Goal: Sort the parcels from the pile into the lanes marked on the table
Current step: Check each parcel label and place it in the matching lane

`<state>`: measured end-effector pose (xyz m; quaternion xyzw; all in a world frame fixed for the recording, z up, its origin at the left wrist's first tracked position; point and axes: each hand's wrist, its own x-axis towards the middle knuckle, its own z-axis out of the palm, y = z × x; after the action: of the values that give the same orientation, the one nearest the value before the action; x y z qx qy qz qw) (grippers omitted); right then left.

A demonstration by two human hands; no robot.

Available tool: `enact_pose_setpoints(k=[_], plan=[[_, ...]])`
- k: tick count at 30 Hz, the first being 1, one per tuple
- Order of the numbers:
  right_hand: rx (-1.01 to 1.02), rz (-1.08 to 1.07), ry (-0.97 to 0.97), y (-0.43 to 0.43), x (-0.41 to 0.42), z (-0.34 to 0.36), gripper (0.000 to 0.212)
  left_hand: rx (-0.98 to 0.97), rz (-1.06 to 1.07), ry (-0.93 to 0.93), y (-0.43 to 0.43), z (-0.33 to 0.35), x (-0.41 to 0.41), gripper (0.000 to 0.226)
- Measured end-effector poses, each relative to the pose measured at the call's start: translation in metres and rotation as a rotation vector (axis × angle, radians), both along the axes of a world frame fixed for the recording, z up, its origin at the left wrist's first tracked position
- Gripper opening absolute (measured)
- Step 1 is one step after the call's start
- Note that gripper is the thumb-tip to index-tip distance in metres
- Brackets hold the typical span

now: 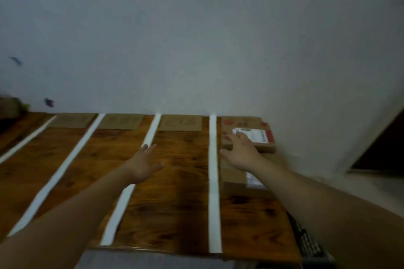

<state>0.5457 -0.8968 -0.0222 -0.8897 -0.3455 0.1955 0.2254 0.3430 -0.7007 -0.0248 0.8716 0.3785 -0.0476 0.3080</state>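
We log open wood down the three carded lanes of the table (175, 203), where only flat cardboard cards (179, 123) lie by the wall (196, 50). The rightmost lane's far half is blocked by a red-marked box (242, 123) with a plain box (232, 181) just before it. Its near part is open.

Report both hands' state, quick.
Left hand: open, holding nothing, over the table.
Right hand: open, fingers spread at the far parcel.

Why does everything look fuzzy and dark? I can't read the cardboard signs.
Head view: the light is dim and everything is blurry, so the writing on the cardboard signs cannot be read; the left hand and right hand have soft edges; the tape lines fan outward, likely from the wide lens.
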Motion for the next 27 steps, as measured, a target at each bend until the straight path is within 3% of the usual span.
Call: enact_pose_setpoints(k=[15,17,21,27], plan=[[0.091,0.527,-0.028,0.305,-0.34,0.082,0.069,0.108,0.489,-0.095,0.2,0.103,-0.406,0.083],[0.091,0.591,-0.033,0.338,-0.373,0.085,0.071,0.092,0.551,-0.124,0.218,0.106,-0.443,0.09],[0.094,0.704,-0.042,0.405,-0.426,0.084,0.068,0.12,0.699,-0.169,0.258,0.097,-0.501,0.076],[0.103,0.794,-0.005,0.516,-0.478,0.065,0.07,0.107,0.787,-0.097,0.347,0.077,-0.563,0.077]])
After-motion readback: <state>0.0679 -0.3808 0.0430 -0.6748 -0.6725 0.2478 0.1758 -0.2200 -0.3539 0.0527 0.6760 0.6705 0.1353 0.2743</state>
